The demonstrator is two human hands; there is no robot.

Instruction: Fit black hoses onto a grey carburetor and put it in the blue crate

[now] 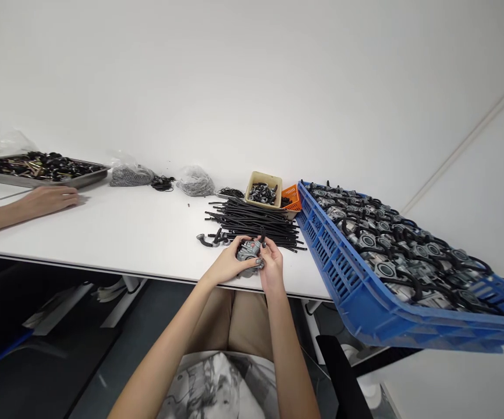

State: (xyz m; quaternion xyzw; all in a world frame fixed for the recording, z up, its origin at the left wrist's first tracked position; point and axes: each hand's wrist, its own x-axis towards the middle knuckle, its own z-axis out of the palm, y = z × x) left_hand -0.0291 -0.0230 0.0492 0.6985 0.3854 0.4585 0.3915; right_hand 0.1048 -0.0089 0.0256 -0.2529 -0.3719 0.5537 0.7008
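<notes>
My left hand (pixel 227 265) is wrapped round the left side of a grey metal carburetor (pixel 248 250) just above the table's front edge, its thumb across the near face. On the other side, my right hand (pixel 272 265) has its fingers closed at the carburetor's right side. A short black rubber tube (pixel 263 234) sticks up between those fingers. Whether it is fitted on the carburetor is hidden by the fingers. Just beyond and to the left lie a few black elbow tubes (pixel 217 237) with grey ends. Behind my hands spreads a pile of long black hoses (pixel 252 218).
On the right, a tilted blue crate (pixel 334 273) holds many carburetors with black hoses. A cream bin (pixel 252 180) of elbows and an orange basket (pixel 294 195) stand behind. Leftward are bags of small parts (pixel 195 181), a metal tray (pixel 99 173) and another person's hand (pixel 51 201).
</notes>
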